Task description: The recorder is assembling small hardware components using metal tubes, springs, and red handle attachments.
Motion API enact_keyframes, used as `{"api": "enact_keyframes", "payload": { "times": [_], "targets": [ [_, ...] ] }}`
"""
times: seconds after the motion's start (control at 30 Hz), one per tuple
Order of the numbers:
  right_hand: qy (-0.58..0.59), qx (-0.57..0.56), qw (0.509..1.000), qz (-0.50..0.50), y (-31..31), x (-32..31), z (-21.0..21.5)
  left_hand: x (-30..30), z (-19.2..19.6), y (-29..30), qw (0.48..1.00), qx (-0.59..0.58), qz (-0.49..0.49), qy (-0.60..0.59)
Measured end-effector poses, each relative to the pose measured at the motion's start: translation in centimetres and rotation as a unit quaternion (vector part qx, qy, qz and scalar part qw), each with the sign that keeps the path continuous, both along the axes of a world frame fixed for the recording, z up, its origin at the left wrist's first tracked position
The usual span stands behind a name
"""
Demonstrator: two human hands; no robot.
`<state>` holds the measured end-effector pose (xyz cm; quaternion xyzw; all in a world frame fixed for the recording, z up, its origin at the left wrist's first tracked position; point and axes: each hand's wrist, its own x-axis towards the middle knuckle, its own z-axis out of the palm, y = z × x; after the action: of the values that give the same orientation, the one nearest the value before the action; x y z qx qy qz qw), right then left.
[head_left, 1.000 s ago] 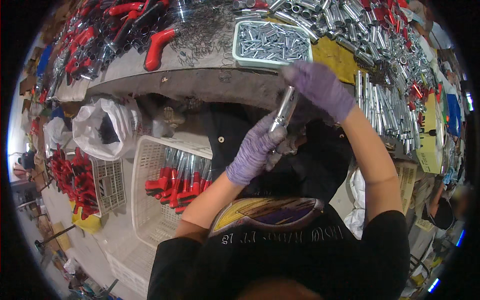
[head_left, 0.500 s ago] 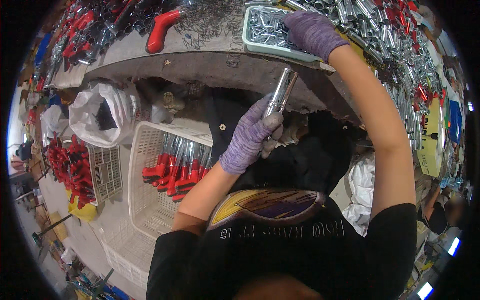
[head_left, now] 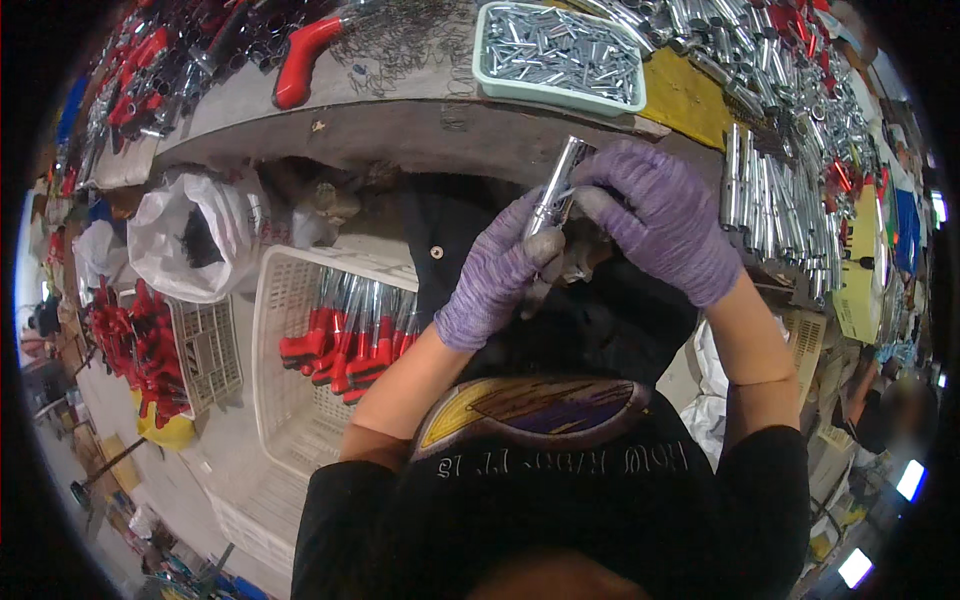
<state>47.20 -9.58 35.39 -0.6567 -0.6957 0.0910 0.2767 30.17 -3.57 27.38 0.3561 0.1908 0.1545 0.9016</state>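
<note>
Both hands wear purple knit gloves. My left hand (head_left: 505, 260) is wrapped round a shiny chrome tube (head_left: 558, 190), which points up and slightly right in front of my chest. My right hand (head_left: 650, 210) is at the tube's right side, thumb and fingers pinched together against it. Whatever lies between those fingertips is too small or hidden to make out. Beyond the hands, on the bench, stands a pale green tray (head_left: 560, 95) full of small metal pins (head_left: 560, 50).
A red-handled part (head_left: 302, 65) and thin wire springs (head_left: 385, 60) lie on the bench (head_left: 390, 125). Chrome tubes (head_left: 770, 195) are heaped at right. Below left, a white basket (head_left: 268, 350) holds red-handled tools (head_left: 350, 345), beside a white sack (head_left: 180, 250). Another person (head_left: 885, 415) is at far right.
My right hand has come back from the tray of pins to the chrome tube, its fingers now closed beside it. My left hand keeps hold of the tube.
</note>
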Motion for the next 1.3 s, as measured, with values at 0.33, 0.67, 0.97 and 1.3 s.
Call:
{"api": "enact_keyframes", "payload": {
  "times": [0.33, 0.67, 0.97, 1.3],
  "targets": [
    [-0.184, 0.068, 0.981, 0.004, -1.3, -2.0, -1.7, 1.5, -0.1, -1.3, 0.996, 0.047, 0.071, 0.014],
    [-0.148, -0.121, 0.981, 0.031, -2.8, 0.5, 0.8, 0.2, 0.2, -1.9, 0.861, 0.471, -0.062, 0.182],
    [-0.119, -0.184, 0.967, 0.134, -4.9, 1.6, -1.8, -0.4, 0.3, -1.3, 0.835, 0.512, -0.131, 0.152],
    [-0.129, 0.014, 0.991, 0.043, -5.7, 4.3, -1.7, 2.0, 2.4, 3.9, 0.804, 0.573, -0.086, 0.133]
  ]
}}
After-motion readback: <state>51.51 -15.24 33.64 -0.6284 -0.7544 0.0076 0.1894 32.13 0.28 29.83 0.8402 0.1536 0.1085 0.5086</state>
